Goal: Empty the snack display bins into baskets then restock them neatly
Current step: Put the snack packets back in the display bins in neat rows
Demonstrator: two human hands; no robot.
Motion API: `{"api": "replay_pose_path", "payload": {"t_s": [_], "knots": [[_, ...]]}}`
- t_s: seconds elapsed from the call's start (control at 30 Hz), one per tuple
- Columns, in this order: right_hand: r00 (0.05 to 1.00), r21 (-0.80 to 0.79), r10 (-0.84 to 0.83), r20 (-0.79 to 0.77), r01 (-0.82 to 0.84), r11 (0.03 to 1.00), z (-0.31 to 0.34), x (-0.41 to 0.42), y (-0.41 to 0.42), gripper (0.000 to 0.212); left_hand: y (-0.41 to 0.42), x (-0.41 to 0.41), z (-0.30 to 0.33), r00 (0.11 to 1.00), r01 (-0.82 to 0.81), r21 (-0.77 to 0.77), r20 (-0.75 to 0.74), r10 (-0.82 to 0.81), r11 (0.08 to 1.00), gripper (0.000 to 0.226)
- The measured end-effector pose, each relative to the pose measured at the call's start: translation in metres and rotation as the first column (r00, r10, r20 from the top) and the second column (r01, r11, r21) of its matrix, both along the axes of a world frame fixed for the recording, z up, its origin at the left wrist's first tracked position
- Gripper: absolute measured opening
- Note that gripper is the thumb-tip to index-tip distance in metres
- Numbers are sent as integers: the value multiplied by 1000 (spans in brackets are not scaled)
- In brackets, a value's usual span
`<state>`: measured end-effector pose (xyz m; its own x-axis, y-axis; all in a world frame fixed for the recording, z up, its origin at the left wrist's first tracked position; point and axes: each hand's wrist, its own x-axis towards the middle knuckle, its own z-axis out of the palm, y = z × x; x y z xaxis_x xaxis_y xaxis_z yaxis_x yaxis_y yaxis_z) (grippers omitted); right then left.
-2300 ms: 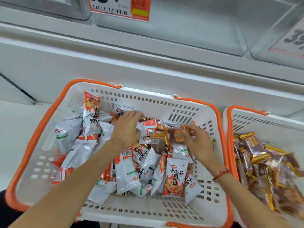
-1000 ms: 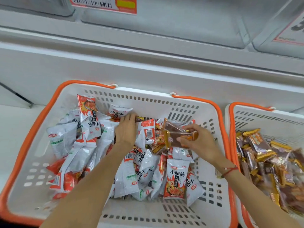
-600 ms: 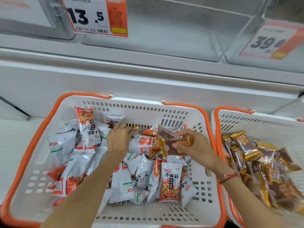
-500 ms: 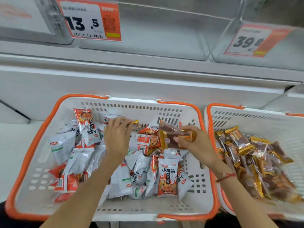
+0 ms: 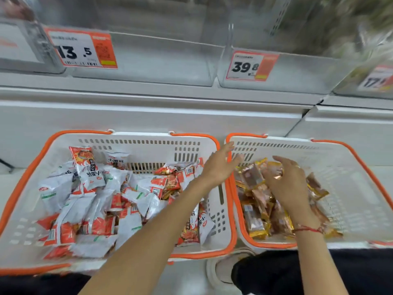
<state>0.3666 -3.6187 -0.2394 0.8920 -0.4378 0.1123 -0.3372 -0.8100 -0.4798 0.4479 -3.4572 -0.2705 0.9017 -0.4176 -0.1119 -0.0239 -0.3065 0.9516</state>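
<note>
From the head camera, the one view here, the left hand [image 5: 220,165] reaches across the seam between two baskets, fingers spread and flat, nothing in it, its fingertips over the orange rim where the left basket [image 5: 221,211] meets the right basket [image 5: 350,188]. The right hand [image 5: 287,182] hovers palm-down over the pile of brown-and-gold packets [image 5: 258,211] in the right basket, fingers loosely curled; motion blur makes it hard to say whether it pinches a packet or merely rests on the heap. Behind and below the left forearm, the left basket is heaped with white-and-red snack packets [image 5: 89,201]. Up and ahead of both hands, the clear display bins [image 5: 161,60] behind the 13.5 price tag [image 5: 81,50] and the 39.8 price tag [image 5: 251,66] look empty, so the emptying appears done for these two and restocking seems not yet begun; a further bin off past the right hand still shows product, dimly. For room: the two rims touch directly under the left hand, a snag point for sleeves of plastic dragged across. There is open floor in the right basket beyond the right hand, toward its far wall, and a clear white ledge [image 5: 148,116] between baskets and bins gives free passage upward.
</note>
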Motion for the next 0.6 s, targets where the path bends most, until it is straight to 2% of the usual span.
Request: {"api": "replay_pose_path", "payload": {"t_s": [0.03, 0.1, 0.17, 0.2, 0.23, 0.3, 0.4, 0.43, 0.47, 0.53, 0.6], "knots": [[999, 40, 27, 37, -28, 999, -2, 1, 7, 41, 13, 3, -6, 1000, -8, 24, 13, 7, 1000, 50], [988, 87, 120, 98, -128, 988, -8, 8, 31, 29, 54, 7, -26, 984, -158, 120, 99, 147, 980, 34], [962, 94, 254, 101, -263, 960, -19, 19, 64, 24, 109, 7, -51, 941, -318, 302, 217, 260, 899, 28], [936, 97, 343, 79, -350, 932, -27, 25, 83, 23, 136, 7, -66, 934, -338, 424, 264, 243, 840, 30], [899, 106, 437, 37, -438, 893, -37, 31, 103, 22, 160, 8, -82, 948, -298, 547, 266, 175, 783, 34], [805, 101, 586, -90, -578, 810, -63, 45, 140, 23, 201, 3, -110, 989, -87, 751, 142, -32, 655, 43], [692, 123, 678, -247, -671, 731, -112, 73, 178, 32, 239, -6, -142, 948, 119, 875, 40, -317, 468, 78], [674, 137, 681, -288, -675, 726, -129, 84, 185, 35, 245, -9, -144, 924, 104, 906, 65, -378, 410, 84], [657, 139, 678, -329, -677, 723, -144, 92, 188, 39, 249, -11, -140, 908, 139, 927, 21, -419, 347, 82], [614, 110, 677, -406, -703, 703, -169, 107, 191, 47, 257, -17, -132, 867, 223, 942, -74, -493, 250, 60], [564, 69, 696, -443, -753, 654, -186, 115, 191, 57, 263, -13, -125, 847, 311, 922, -159, -508, 229, 45]]}}
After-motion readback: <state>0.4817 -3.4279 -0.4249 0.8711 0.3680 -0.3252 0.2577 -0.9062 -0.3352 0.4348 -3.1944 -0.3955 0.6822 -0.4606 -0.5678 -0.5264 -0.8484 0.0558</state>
